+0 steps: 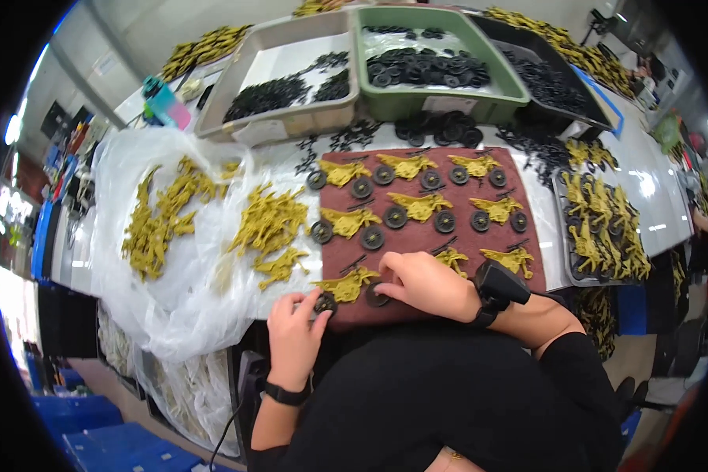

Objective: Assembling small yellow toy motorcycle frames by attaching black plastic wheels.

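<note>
In front of me, a yellow toy motorcycle body [348,285] lies on a brown cloth mat [417,181]. My left hand [293,330] has its thumb and fingertips closed on a small black wheel [326,304] at the body's left end. At the other end, my right hand [429,285] pinches a second black wheel [376,295], partly covered by the fingers. Farther up the mat are rows of yellow motorcycles with black wheels [395,216]. Beside my right hand lie two bodies, one a yellow body [507,261] showing no wheels, the other partly hidden by the hand.
Loose yellow bodies [271,220] are heaped left of the mat, more on a clear plastic bag [118,307]. Behind stand a beige bin [212,118], a green bin [511,86] and a black bin [602,114] of black parts. A tray [562,236] of motorcycles sits right.
</note>
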Demonstrator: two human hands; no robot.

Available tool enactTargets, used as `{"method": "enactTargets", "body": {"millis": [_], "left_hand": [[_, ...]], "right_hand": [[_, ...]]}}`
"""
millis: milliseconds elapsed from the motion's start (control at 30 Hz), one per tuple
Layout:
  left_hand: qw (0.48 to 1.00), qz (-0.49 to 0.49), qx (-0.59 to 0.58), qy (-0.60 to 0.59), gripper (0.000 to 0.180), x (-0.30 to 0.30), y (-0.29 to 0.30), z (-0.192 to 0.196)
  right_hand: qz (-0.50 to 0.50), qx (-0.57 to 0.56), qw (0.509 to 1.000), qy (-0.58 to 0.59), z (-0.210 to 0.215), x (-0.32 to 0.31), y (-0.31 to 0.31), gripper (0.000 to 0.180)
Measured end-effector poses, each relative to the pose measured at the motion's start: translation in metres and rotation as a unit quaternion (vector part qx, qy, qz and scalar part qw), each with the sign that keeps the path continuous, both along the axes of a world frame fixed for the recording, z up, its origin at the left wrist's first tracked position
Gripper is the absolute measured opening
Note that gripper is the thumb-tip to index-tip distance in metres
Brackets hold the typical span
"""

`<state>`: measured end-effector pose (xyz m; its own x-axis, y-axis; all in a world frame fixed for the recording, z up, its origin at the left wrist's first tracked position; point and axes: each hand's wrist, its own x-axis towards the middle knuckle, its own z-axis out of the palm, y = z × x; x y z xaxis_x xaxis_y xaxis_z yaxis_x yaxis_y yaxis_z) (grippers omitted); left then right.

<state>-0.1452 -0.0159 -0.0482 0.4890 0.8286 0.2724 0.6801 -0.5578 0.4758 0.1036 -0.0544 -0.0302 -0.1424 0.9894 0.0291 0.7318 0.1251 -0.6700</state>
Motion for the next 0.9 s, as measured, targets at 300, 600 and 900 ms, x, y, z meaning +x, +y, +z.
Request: {"method": "enactTargets", "body": {"millis": [300, 600, 900], "left_hand": [[0.977, -0.183, 0.038, -0.106, 0.011, 0.106, 0.111, 0.029], [0.965, -0.14, 0.195, 0.106, 0.01, 0.263, 0.211, -0.013], [0.94, -0.177, 0.288, 0.043, 0.01, 0.275, 0.233, -0.017]], "right_hand": [[-0.304, 0.167, 0.923, -0.17, -0.006, 0.186, 0.087, 0.02], [-0.393, 0.089, 0.885, -0.235, -0.031, 0.208, 0.125, 0.03], [-0.286, 0.145, 0.943, 0.092, 0.026, 0.16, 0.039, 0.015]]}}
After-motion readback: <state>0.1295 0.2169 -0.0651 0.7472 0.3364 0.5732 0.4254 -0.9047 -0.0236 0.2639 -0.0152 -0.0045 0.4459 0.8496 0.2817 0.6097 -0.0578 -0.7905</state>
